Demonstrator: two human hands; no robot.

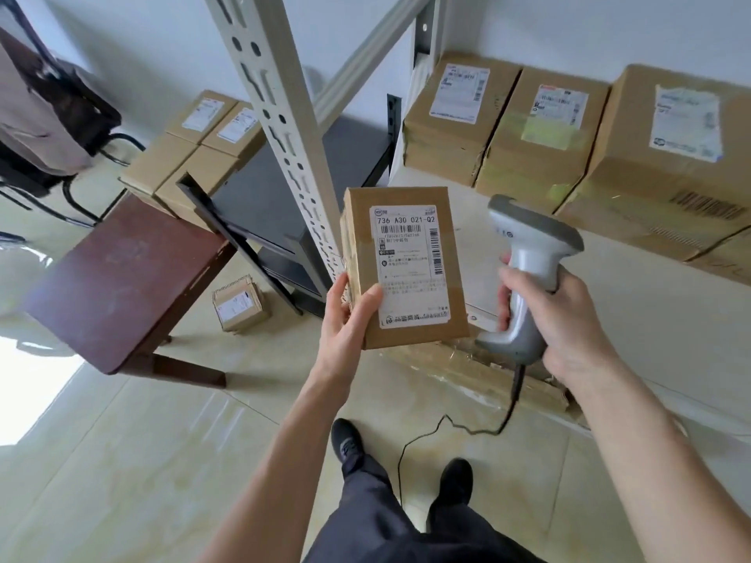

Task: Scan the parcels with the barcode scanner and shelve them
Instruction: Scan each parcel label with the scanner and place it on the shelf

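Fingers (372, 296) of my left hand (345, 323) clamp the parcel (406, 266) by its lower corner, label up and unobstructed, while my right hand (565, 319) grips the scanner (528, 253) beside it, ahead of the shelf (609, 302), ready to scan.

parcel (402, 266) label (410, 264) reads "736 A30 021-Q2" (smaller print illegible)

Brown cardboard parcel (402, 266) with a white label (410, 266) printed in black barcodes; grey scanner (524, 274) on a black cable (459, 428); dark reddish-brown desk (122, 286); glossy cream floor tiles (162, 461); black shoes (345, 440).
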